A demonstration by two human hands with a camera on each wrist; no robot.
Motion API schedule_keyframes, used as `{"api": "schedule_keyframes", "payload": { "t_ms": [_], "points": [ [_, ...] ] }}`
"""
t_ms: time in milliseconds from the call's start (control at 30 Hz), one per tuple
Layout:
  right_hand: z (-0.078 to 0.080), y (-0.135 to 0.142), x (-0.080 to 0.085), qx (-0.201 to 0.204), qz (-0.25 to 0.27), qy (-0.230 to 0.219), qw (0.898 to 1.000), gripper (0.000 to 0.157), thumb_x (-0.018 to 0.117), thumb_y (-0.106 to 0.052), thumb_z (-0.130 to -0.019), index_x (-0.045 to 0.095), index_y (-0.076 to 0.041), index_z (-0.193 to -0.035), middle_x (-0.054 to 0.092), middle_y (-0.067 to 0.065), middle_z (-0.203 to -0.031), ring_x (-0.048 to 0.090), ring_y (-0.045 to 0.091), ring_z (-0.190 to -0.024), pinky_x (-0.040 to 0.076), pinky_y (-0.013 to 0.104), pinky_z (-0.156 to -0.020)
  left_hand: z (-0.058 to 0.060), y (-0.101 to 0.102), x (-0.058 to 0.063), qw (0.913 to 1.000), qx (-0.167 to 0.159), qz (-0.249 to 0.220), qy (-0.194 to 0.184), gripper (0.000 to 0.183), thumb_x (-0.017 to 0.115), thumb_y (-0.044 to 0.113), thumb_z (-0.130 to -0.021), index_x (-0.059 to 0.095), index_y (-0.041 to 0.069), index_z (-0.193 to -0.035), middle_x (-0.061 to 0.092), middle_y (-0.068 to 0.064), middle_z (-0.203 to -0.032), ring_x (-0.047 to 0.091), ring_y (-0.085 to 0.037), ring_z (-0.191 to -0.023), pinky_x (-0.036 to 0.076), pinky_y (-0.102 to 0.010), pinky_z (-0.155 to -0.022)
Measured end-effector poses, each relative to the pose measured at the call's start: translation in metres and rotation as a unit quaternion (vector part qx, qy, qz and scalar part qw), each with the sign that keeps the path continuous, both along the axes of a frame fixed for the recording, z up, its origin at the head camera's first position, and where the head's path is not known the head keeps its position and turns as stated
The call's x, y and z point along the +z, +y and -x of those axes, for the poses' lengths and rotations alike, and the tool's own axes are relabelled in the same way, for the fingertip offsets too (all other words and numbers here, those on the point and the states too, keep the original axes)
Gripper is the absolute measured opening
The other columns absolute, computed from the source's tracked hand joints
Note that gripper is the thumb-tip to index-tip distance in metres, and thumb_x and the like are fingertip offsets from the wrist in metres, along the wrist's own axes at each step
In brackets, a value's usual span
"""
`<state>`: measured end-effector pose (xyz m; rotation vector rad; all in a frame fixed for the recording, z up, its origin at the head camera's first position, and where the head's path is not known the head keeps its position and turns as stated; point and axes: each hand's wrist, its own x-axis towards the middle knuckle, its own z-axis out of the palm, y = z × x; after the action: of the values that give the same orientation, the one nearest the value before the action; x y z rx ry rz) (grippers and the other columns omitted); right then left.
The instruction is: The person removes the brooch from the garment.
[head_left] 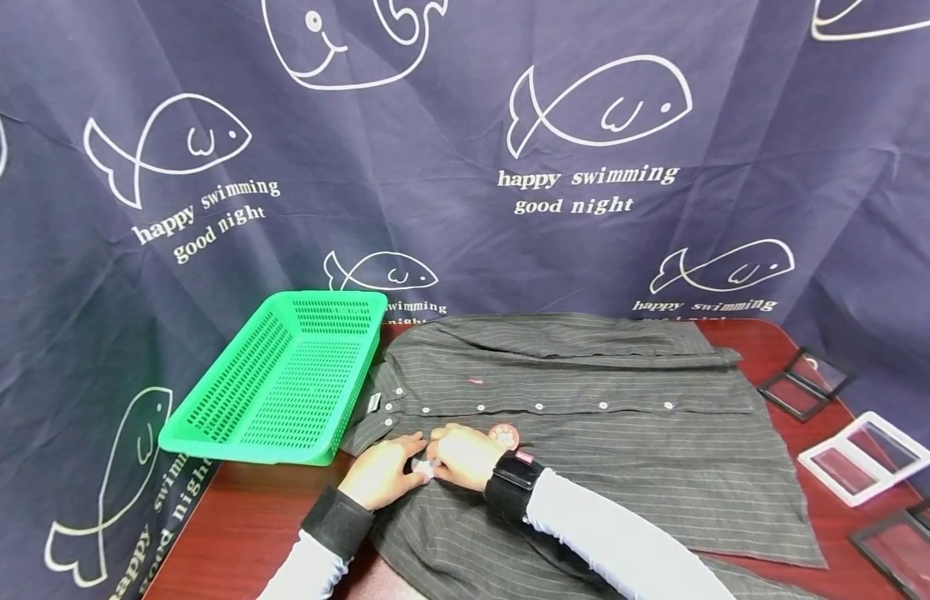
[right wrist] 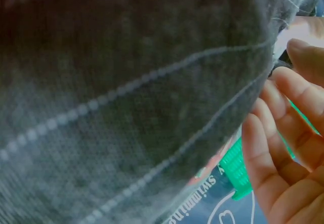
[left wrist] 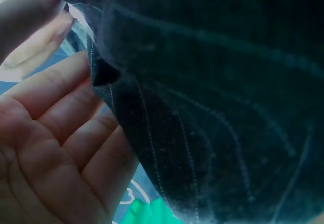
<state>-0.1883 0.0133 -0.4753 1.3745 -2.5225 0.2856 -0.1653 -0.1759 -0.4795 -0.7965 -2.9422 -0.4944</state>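
A dark grey pinstriped button-up shirt (head_left: 585,450) lies spread on the table, collar toward the left. Close together over its near front, by the collar, both hands meet at a small white piece (head_left: 423,469), mostly covered by the fingers, so its kind cannot be told. My left hand (head_left: 378,473) pinches it from the left; its fingers (left wrist: 61,89) touch the shirt cloth (left wrist: 167,107). From the right, my right hand (head_left: 465,457) pinches it with thumb and forefinger, the other fingers (right wrist: 263,148) loosely bent. A round red-and-white paw-print patch (head_left: 503,435) lies on the shirt beside the right hand.
At the left stands a green plastic basket (head_left: 322,454) with perforated walls. Several framed flat cases, one a white-framed case (head_left: 868,458) and one a dark-framed case (head_left: 805,383), lie along the right side of the red-brown table (head_left: 232,508). A fish-print curtain (head_left: 450,183) hangs behind.
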Motion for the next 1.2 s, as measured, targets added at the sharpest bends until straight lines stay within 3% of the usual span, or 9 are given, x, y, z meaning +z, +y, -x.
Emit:
{"api": "schedule_keyframes", "payload": {
  "t_ms": [233, 333, 533, 767, 1200],
  "points": [
    [-0.0017, -0.0025, -0.0012, 0.035, -0.002, 0.024, 0.999, 0.006, 0.076, -0.025, -0.08, 0.073, -0.021, -0.083, 0.069, -0.007, -0.09, 0.062, 0.013, -0.079, 0.049, 0.024, -0.073, -0.0005, -0.0017, -0.0041, 1.0, 0.007, 0.0, 0.005, 0.047, 0.079, 0.026, -0.078, 0.069, 0.008, -0.12, 0.068, -0.013, -0.125, 0.066, -0.03, -0.112, 0.052, -0.045, -0.09],
    [-0.0046, -0.0034, -0.0003, 0.026, -0.025, 0.047, 0.998, 0.008, 0.076, -0.028, -0.081, 0.073, -0.022, -0.086, 0.071, -0.007, -0.096, 0.063, 0.013, -0.083, 0.051, 0.025, -0.073, -0.0009, -0.0016, -0.0047, 0.9998, 0.009, 0.002, 0.015, 0.046, 0.079, 0.024, -0.076, 0.07, 0.008, -0.119, 0.069, -0.013, -0.123, 0.067, -0.03, -0.11, 0.053, -0.045, -0.089],
    [-0.0075, -0.0041, -0.001, 0.0, -0.054, 0.04, 0.998, 0.01, 0.074, -0.03, -0.082, 0.074, -0.026, -0.091, 0.069, -0.009, -0.095, 0.063, 0.012, -0.084, 0.052, 0.026, -0.068, -0.0012, -0.0001, -0.0022, 0.9996, 0.008, 0.006, 0.025, 0.046, 0.079, 0.022, -0.074, 0.07, 0.007, -0.117, 0.07, -0.014, -0.121, 0.068, -0.031, -0.108, 0.053, -0.045, -0.088],
    [-0.0081, -0.004, 0.0011, -0.004, -0.068, 0.027, 0.997, 0.01, 0.075, -0.027, -0.081, 0.075, -0.027, -0.091, 0.068, -0.009, -0.096, 0.063, 0.011, -0.085, 0.052, 0.026, -0.068, -0.0014, 0.0009, -0.0013, 0.9995, 0.004, 0.008, 0.029, 0.044, 0.08, 0.023, -0.075, 0.07, 0.006, -0.115, 0.07, -0.015, -0.12, 0.068, -0.031, -0.107, 0.054, -0.044, -0.087],
    [-0.008, -0.007, 0.0015, -0.015, -0.095, 0.07, 0.993, 0.004, 0.072, -0.029, -0.081, 0.074, -0.029, -0.085, 0.065, -0.012, -0.091, 0.061, 0.01, -0.078, 0.05, 0.026, -0.06, 0.0001, -0.0006, -0.0049, 0.999, 0.001, 0.013, 0.044, 0.043, 0.079, 0.022, -0.074, 0.071, 0.004, -0.111, 0.07, -0.015, -0.12, 0.069, -0.032, -0.106, 0.054, -0.045, -0.087]
  ]
}}
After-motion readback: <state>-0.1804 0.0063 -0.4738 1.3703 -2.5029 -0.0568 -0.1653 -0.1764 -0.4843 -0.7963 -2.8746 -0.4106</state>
